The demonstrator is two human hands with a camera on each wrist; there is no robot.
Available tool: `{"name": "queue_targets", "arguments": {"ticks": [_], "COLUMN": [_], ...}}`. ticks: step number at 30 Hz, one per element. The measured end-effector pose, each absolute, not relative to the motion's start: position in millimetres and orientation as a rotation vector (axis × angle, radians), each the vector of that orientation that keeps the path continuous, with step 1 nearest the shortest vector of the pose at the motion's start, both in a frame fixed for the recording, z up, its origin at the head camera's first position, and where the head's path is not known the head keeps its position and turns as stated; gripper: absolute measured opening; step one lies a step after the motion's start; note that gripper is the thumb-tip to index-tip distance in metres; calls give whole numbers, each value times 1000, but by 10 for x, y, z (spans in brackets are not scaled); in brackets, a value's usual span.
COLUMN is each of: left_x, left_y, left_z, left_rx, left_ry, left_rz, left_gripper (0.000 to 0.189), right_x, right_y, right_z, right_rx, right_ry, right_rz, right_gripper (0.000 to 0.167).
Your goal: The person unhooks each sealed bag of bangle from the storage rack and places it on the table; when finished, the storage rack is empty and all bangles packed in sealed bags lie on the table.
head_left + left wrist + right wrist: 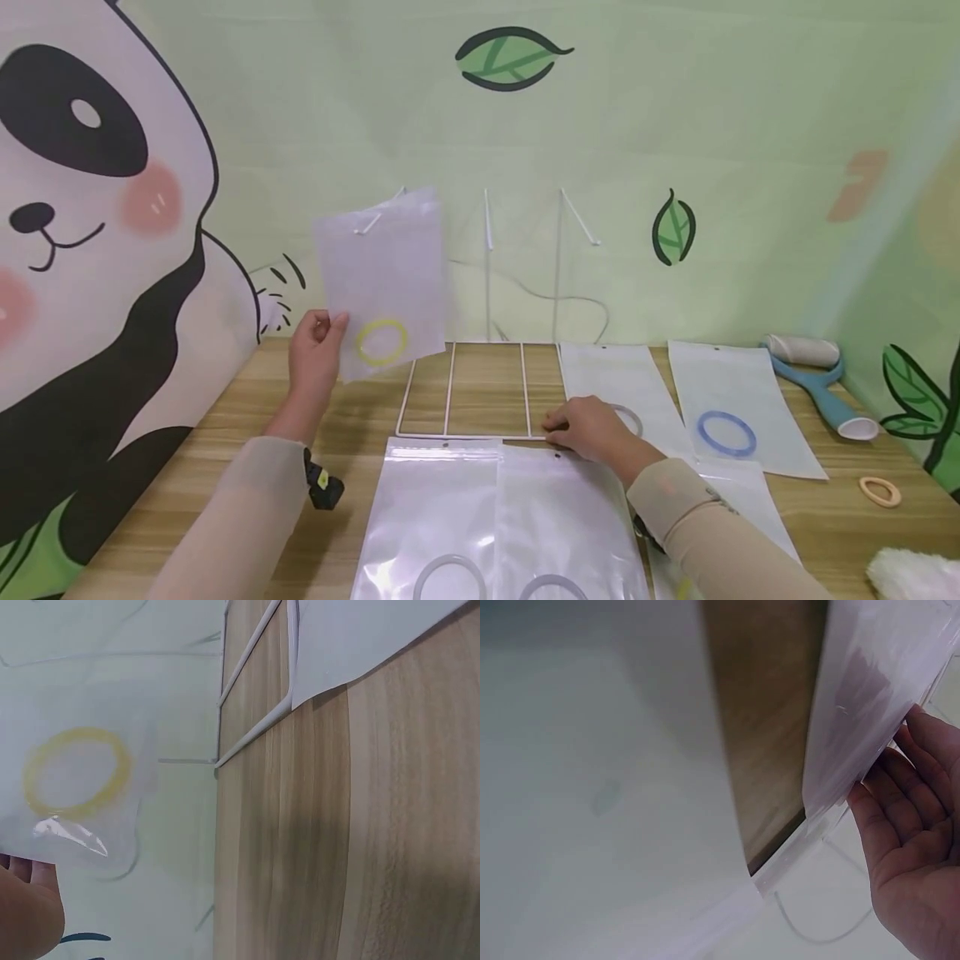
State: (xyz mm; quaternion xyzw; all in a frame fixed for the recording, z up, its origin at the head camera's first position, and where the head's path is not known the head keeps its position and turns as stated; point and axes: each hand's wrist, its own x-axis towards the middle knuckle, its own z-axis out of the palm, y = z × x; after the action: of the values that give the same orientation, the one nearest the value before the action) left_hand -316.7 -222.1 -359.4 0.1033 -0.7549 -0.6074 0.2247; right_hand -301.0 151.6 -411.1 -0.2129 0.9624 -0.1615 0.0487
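Note:
My left hand (317, 354) pinches the lower left edge of a zip bag (386, 275) with a yellow ring (382, 342) in it. The bag's top is at the left prong of a white wire rack (522, 387), whose tip shows in front of the bag. In the left wrist view the yellow ring (76, 771) sits above my fingers. My right hand (592, 429) grips the front bar of the rack's base, by the top edge of a flat bag (570, 508). In the right wrist view its bent fingers (900, 795) meet the bag's edge; the thumb is hidden.
Another bag (442, 492) lies in front of the rack. To the right lie bags, one with a blue ring (726, 433), a lint roller (817, 375), a small beige ring (880, 492) and something white and fluffy (915, 575). A printed backdrop (337, 100) stands behind.

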Motion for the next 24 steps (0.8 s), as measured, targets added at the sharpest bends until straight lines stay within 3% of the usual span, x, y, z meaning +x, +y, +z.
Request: {"name": "queue_targets", "arguments": {"ticks": [12, 24], "left_x": [-3084, -3036], "left_y": [-2327, -2383], "left_z": [-3600, -3597], "left_rx": [360, 294], "left_ry": [-1903, -1629], "left_rz": [-1763, -1926], "left_gripper": [34, 9], "right_x": [-2989, -2986], "right_y": [1495, 1505], "right_z": [-4074, -4085], "right_rx": [-645, -660], "right_ry": [2926, 2931], "right_rz": [-492, -505], "right_gripper": [21, 21]}}
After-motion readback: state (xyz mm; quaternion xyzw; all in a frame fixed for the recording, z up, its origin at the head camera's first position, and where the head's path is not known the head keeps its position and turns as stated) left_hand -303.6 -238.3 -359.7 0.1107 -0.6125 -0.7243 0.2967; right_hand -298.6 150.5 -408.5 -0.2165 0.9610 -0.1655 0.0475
